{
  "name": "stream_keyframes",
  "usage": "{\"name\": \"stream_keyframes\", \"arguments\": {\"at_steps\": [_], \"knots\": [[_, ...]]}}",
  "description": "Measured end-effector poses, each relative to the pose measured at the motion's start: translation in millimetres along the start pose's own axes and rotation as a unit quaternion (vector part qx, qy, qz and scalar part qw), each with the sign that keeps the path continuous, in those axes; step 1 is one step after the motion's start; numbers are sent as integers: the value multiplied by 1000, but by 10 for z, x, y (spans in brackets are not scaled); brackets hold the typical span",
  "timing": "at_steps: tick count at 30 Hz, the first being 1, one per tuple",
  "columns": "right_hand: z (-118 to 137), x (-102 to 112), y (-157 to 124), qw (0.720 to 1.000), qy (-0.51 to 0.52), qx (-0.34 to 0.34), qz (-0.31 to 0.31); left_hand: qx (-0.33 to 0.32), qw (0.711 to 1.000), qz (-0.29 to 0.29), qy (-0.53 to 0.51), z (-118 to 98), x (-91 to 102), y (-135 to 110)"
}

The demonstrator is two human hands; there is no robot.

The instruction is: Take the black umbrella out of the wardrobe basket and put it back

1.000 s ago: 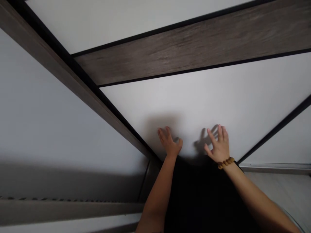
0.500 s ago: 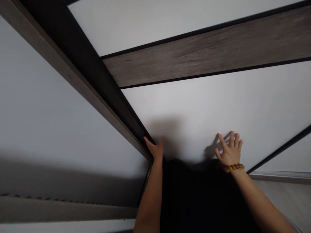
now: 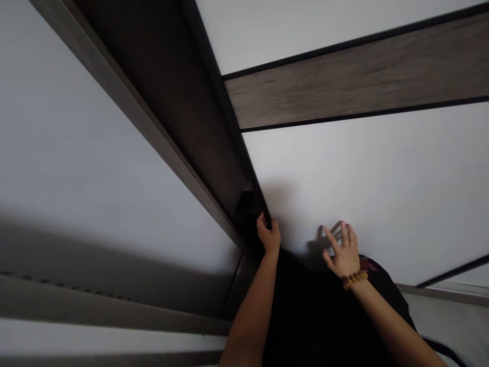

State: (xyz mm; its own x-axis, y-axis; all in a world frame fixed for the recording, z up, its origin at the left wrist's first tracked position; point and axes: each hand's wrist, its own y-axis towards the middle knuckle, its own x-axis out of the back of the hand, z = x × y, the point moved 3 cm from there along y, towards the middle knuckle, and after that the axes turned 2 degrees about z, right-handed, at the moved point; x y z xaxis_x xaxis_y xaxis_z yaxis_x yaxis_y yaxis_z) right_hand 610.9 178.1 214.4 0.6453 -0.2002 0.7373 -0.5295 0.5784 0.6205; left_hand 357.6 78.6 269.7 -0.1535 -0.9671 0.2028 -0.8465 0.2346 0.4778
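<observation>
A sliding door (image 3: 367,173) with a white panel and a brown wood-grain band fills the right of the view. My left hand (image 3: 268,236) is curled round the door's dark left edge, fingers hooked behind it. My right hand (image 3: 343,251), with a bead bracelet on the wrist, lies flat against the white panel with its fingers spread. A dark gap (image 3: 183,107) shows between the door's edge and the brown frame post (image 3: 145,127) to the left.
A white wall panel (image 3: 57,153) lies left of the frame post. A floor track and rail (image 3: 114,306) run along the bottom left. My dark clothing (image 3: 317,316) fills the lower middle. Pale floor (image 3: 458,321) shows at the lower right.
My left hand went from flat on the panel to gripping the door's left edge. The door has slid to the right, widening the dark gap beside the frame. My right hand stayed flat on the panel.
</observation>
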Motion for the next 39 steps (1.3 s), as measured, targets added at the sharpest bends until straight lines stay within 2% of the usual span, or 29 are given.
{"name": "stream_keyframes", "arguments": {"at_steps": [6,13,16,18,22,25,31,39], "knots": [[20,-88,-59,1000,-13,-7,10,0,997,67,-45,4,-108,-114],[-183,-63,-142,994,-61,-92,16,-36,989,136,-47,35,-215,-285],[-247,-88,-183,988,-85,-126,21,-27,983,184,-1,163,-160,-287],[-267,-100,-201,988,-78,-133,-1,-15,977,207,56,283,-78,-284],[-190,-131,-219,994,-23,-94,-54,-5,950,257,176,546,80,-371],[-28,-247,-212,999,0,-46,-22,-11,929,301,213,739,120,-464],[122,-623,-168,999,-6,-22,36,-6,913,352,205,989,57,-418],[68,-897,-211,986,-87,-76,121,6,905,373,206,1060,-16,-367]]}}
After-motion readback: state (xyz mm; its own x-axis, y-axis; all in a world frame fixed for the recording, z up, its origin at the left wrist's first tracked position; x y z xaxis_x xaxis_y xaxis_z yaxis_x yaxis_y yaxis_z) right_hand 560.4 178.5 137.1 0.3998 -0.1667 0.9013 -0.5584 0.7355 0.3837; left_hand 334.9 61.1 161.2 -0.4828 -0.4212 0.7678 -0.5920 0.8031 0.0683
